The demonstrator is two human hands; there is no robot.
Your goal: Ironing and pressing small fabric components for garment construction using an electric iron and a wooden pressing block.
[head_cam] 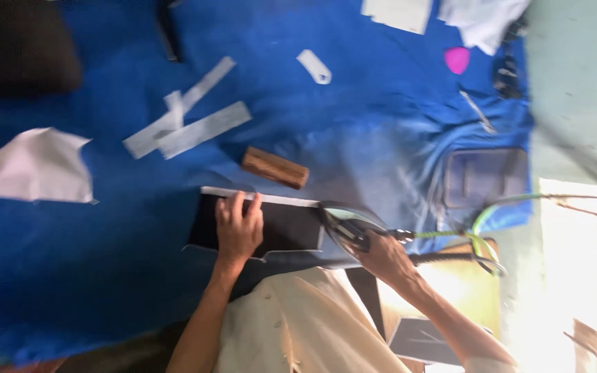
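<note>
Left hand [238, 226]: laid flat, fingers spread, pressed on the dark fabric piece [281, 228]; nothing is gripped.
Right hand [381, 257]: closed around the handle of an iron [345, 226], which is blurred.
Dark fabric piece: spread on the blue table cover [105, 262], near the body, with the iron at its right end.
Wooden block [275, 168]: set just beyond the fabric.
White strips [181, 124]: scattered farther left.
</note>
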